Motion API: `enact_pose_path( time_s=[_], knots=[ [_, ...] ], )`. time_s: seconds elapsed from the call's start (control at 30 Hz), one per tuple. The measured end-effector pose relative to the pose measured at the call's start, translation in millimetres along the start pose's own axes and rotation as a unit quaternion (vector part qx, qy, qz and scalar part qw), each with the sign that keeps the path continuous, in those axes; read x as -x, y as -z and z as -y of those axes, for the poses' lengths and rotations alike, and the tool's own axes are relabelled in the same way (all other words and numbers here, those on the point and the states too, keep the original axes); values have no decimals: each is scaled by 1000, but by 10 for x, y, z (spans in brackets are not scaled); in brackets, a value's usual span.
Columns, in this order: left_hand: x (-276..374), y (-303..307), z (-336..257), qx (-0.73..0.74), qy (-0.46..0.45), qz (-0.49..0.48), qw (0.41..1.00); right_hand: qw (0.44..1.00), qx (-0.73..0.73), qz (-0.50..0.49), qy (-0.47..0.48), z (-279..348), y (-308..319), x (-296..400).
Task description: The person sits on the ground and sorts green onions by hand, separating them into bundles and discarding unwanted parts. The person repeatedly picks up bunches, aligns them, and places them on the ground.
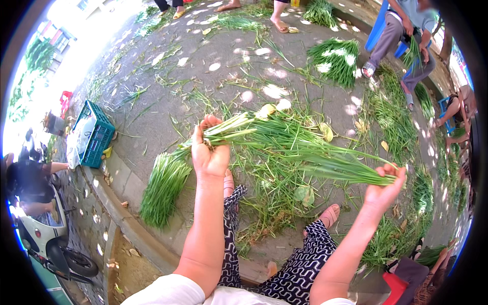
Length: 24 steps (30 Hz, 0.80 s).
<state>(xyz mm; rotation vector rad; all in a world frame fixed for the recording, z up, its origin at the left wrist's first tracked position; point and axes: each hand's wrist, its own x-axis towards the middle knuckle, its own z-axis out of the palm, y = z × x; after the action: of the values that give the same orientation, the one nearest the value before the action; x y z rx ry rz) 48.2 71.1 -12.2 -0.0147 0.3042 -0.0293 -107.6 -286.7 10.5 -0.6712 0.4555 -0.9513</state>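
Note:
My left hand (209, 148) is raised before me, palm up, with the pale stalk ends of long green leafy stems, which look like garlic chives (228, 131), lying across its curled fingers. Out to the right, my right hand (387, 183) grips one end of a second green bunch (343, 167), whose leaves stretch back to the left. Between the hands the leaves overlap, so where one bunch stops cannot be told. A thick bundle of cut greens (164, 190) lies on the ground left of my left forearm. Loose stems (274, 198) cover the ground between my feet.
At left stand a teal plastic crate (97, 137) with a white bag and a parked scooter (45, 236), a person beside it. A curb (133, 228) curves past my left side. More greens (335, 61) lie ahead. A seated person (404, 34) holds greens at upper right; other people sit farther right.

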Motion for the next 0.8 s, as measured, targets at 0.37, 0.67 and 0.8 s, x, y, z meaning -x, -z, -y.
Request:
enact_pose_path(
  time_s=[0.37,0.67,0.8],
  knots=[
    [173,97,442,21,129,-50,990,961,130,198,-142,-627,-550,765],
    [378,138,805,72,218,-81,970,929,92,197,-301,-954,-651,1069],
    [385,138,860,52,196,-80,976,921,103,222,-303,-925,-700,1111]
  ],
)
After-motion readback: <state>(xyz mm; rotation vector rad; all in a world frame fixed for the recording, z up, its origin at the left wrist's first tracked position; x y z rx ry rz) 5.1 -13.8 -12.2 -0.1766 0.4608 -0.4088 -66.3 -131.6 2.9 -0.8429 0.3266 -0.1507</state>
